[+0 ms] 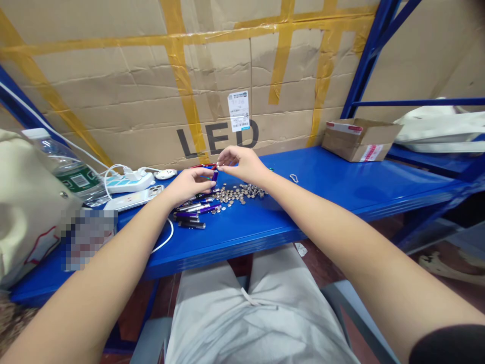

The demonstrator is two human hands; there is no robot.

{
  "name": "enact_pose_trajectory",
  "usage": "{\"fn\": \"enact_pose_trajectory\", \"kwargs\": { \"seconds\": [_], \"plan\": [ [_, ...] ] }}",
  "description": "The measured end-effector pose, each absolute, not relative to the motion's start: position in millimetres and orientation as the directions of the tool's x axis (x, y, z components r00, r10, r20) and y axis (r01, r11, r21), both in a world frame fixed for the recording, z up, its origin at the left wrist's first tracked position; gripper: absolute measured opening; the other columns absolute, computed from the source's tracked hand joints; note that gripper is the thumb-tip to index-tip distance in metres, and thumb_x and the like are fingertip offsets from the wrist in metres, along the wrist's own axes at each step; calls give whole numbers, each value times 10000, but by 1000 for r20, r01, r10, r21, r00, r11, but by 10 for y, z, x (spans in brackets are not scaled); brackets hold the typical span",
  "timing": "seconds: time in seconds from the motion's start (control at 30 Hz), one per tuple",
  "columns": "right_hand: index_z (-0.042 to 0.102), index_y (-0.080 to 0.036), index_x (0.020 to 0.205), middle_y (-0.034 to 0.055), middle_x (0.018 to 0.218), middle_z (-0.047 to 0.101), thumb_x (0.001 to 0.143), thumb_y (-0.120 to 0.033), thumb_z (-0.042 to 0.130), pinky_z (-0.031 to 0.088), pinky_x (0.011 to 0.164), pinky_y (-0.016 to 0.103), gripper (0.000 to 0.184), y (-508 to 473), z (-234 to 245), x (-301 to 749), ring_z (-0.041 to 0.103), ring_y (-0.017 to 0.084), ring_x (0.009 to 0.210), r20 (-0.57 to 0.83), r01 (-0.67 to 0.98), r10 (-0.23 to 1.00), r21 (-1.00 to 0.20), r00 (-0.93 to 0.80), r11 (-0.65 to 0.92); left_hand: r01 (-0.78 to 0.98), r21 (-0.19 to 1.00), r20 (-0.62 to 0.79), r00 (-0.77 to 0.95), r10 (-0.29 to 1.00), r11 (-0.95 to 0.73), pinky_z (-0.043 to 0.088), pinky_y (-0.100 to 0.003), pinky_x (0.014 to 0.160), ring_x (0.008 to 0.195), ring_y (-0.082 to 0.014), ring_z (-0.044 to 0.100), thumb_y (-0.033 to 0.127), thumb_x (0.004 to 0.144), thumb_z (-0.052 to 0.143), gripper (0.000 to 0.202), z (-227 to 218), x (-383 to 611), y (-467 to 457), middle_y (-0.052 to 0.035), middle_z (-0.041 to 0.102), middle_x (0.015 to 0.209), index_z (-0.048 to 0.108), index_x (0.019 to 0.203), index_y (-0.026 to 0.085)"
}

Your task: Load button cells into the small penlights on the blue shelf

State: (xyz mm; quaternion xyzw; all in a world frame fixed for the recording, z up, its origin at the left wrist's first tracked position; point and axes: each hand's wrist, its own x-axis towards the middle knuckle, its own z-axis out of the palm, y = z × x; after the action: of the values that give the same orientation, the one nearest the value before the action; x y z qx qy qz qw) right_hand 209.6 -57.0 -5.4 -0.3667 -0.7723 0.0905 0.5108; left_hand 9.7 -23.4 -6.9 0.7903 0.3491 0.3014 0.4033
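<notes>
My left hand (pixel 192 185) pinches an upright purple metal tube (pixel 214 178), like the body of a small pen torch, between thumb and fingers. At the tube's top end, my right hand (pixel 242 163) has its thumb and fingertips closed together; what they hold is too small to make out. Below my hands lies a spread of small silver button cells (pixel 242 193). Several more slim tubes, silver, purple and black (pixel 192 225), lie in a row under and in front of my left hand. Behind my fingers a few red tubes (pixel 197 166) partly show.
A silver carabiner clip (pixel 294 178) lies on the blue table (pixel 333 187). At left are a power strip (pixel 129 181), a phone (pixel 133 198), a water bottle (pixel 71 169) and a cream bag (pixel 30 202). An open cardboard box (pixel 359 140) stands right; a large taped carton (pixel 132 96) stands behind.
</notes>
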Motion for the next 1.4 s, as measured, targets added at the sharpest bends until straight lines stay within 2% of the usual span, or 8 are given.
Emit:
{"fn": "enact_pose_trajectory", "kwargs": {
  "seconds": [0.2, 0.53, 0.63, 0.8, 0.93, 1.1, 1.23, 1.4],
  "plan": [
    [607, -153, 858, 33, 847, 665, 794, -199, 582, 452, 751, 295, 82, -626, -13, 2088, 593, 133, 796, 709, 533, 645, -441, -287, 722, 283, 855, 219, 563, 797, -434, 570, -398, 818, 881, -198, 642, 365, 661, 766, 430, -62, 98, -262, -73, 683, 1030, 687, 1025, 151],
    [637, -176, 851, 25, 835, 675, 812, -142, 513, 427, 741, 283, 134, -553, -45, 2101, 592, 146, 798, 739, 614, 503, -156, -447, 774, 272, 830, 241, 612, 753, -487, 566, -401, 812, 836, -189, 660, 360, 693, 739, 428, -112, 59, -150, -68, 694, 1007, 666, 1066, 162],
    [624, -174, 864, 28, 851, 669, 809, -144, 501, 429, 750, 284, 137, -584, -35, 2099, 587, 141, 806, 752, 594, 499, -179, -431, 784, 317, 719, 345, 611, 713, -619, 545, -396, 846, 868, -201, 657, 358, 708, 715, 395, -117, 46, -126, -67, 696, 984, 670, 1047, 158],
    [586, -161, 896, 48, 889, 649, 821, -158, 482, 437, 730, 287, 128, -617, 24, 2149, 573, 133, 791, 786, 598, 551, -306, -281, 741, 391, 369, 528, 659, 536, -844, 539, -329, 818, 928, -195, 627, 321, 773, 622, 241, -86, 38, -150, -60, 659, 990, 691, 951, 175],
    [599, -159, 903, 45, 861, 653, 833, -223, 517, 441, 725, 302, 126, -570, 26, 2245, 572, 143, 779, 716, 641, 650, -378, -255, 668, 402, 344, 526, 666, 529, -849, 540, -317, 814, 925, -188, 630, 302, 778, 606, 225, -86, 36, -149, -54, 661, 993, 682, 951, 179],
    [651, -158, 880, 60, 891, 694, 773, -207, 607, 454, 789, 323, 126, -506, -39, 2327, 607, 171, 834, 521, 711, 781, -399, -344, 579, 419, 303, 540, 665, 516, -856, 530, -306, 820, 909, -178, 633, 276, 783, 590, 209, -96, 27, -123, -48, 671, 980, 670, 948, 176],
    [643, -148, 910, 64, 895, 683, 784, -217, 592, 458, 762, 309, 153, -512, -46, 2295, 599, 164, 818, 578, 658, 729, -393, -367, 642, 426, 151, 574, 697, 430, -892, 508, -306, 825, 892, -177, 628, 255, 797, 563, 198, -80, 30, -117, -48, 681, 953, 671, 943, 175],
    [617, -141, 864, 43, 825, 641, 801, -199, 555, 427, 694, 286, 106, -587, 7, 2206, 552, 139, 740, 668, 600, 596, -271, -445, 753, 430, 87, 576, 714, 398, -898, 496, -303, 828, 908, -187, 631, 234, 789, 541, 214, -78, 36, -111, -56, 691, 972, 671, 948, 172]
  ]
}}
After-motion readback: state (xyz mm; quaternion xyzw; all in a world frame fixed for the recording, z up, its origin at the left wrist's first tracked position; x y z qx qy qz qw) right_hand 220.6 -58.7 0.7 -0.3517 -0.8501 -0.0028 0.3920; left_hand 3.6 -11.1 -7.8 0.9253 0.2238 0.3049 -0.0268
